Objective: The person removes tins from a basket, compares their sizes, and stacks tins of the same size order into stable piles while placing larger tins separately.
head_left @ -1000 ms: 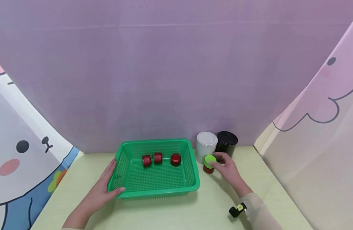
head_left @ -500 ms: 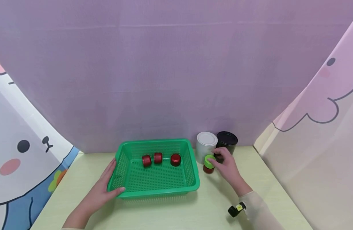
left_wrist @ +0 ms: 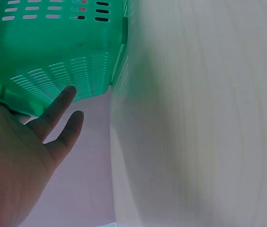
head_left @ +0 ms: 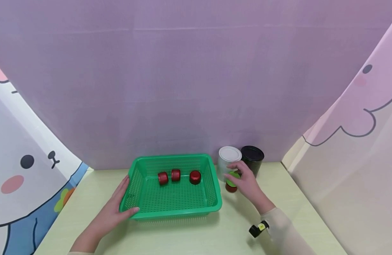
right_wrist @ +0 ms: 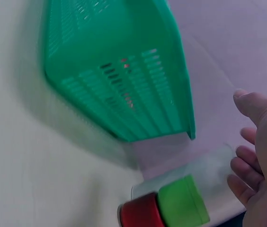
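Observation:
A green plastic basket (head_left: pixel 170 214) holds three small dark red cylinders, two lying on their sides on the left (head_left: pixel 163 178) (head_left: pixel 175 175) and one upright (head_left: pixel 195 177) on the right. My left hand (head_left: pixel 111 214) rests against the basket's left side, fingers straight along the outer wall, thumb on the front corner. To the right of the basket, a small light green cylinder (right_wrist: pixel 182 202) sits on a red one (right_wrist: pixel 142 211). My right hand (head_left: pixel 245 180) is above this stack in the head view, partly covering it; in the right wrist view it is apart from it and holds nothing.
Behind the stack stand a large white can (head_left: pixel 226 161) and a black can (head_left: pixel 253 156), side by side. A purple cloth (head_left: pixel 170 88) rises at the table's (head_left: pixel 170 237) back edge, and printed cloths flank both sides.
My right hand has let go of the green cylinder, its thumb and fingers parting, and has moved slightly left and up. The stack stays put. My left hand and the basket have not moved.

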The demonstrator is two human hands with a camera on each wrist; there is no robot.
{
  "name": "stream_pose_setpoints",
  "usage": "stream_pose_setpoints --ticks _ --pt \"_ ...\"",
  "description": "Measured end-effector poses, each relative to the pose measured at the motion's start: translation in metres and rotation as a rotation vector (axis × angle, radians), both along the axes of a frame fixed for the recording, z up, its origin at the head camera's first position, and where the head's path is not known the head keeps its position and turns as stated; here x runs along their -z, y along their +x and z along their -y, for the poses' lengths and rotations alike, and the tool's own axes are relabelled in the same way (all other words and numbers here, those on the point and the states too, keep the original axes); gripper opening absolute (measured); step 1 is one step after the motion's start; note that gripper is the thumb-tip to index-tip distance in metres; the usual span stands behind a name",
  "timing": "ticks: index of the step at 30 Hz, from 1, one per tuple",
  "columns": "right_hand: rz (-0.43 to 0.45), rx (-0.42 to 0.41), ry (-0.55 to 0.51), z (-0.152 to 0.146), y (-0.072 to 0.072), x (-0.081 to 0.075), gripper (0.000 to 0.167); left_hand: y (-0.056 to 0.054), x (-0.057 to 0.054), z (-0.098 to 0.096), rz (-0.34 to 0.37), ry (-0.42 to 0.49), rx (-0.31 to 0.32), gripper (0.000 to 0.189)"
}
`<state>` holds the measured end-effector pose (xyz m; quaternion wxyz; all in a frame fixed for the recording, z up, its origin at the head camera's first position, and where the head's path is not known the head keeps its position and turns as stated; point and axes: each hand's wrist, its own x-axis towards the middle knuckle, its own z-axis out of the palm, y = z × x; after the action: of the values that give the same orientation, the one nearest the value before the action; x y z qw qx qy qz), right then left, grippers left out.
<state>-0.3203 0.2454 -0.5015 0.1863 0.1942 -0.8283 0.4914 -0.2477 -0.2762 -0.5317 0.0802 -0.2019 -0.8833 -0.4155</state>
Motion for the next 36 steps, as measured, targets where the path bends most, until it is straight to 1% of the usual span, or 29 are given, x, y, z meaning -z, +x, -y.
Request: stream_pose_setpoints --ticks 4,7,13,17,20,22,28,31,36 --pt "0.035 -0.041 0.008 0.009 -0.002 -0.007 0.029 0.000 0.000 0.000 -0.001 -0.003 0.000 0.113" --pt "0.060 -0.077 0.026 0.018 -0.003 -0.016 0.028 0.000 -0.001 0.000 -0.002 -0.003 -0.001 0.113" --pt "0.094 -0.201 0.071 0.041 -0.008 -0.035 0.030 -0.001 -0.002 -0.001 -0.007 -0.007 -0.003 0.112" --pt "0.116 -0.259 0.124 0.056 -0.012 -0.045 0.032 -0.001 -0.001 0.001 0.014 -0.011 -0.013 0.113" --pt "0.119 -0.284 0.174 0.068 -0.015 -0.051 0.034 -0.001 0.000 0.002 0.024 -0.012 -0.019 0.113" --pt "0.135 -0.298 0.199 0.075 -0.017 -0.054 0.037 -0.001 0.002 0.002 0.018 -0.011 -0.017 0.113" --pt "0.218 -0.337 0.242 0.095 -0.024 -0.058 0.048 -0.001 0.002 0.001 0.002 -0.007 -0.014 0.113" --pt "0.211 -0.358 0.259 0.105 -0.029 -0.062 0.048 -0.001 0.001 0.001 0.007 -0.006 -0.016 0.113" --pt "0.186 -0.381 0.274 0.121 -0.039 -0.067 0.043 0.000 0.000 0.000 0.019 -0.005 -0.016 0.113"
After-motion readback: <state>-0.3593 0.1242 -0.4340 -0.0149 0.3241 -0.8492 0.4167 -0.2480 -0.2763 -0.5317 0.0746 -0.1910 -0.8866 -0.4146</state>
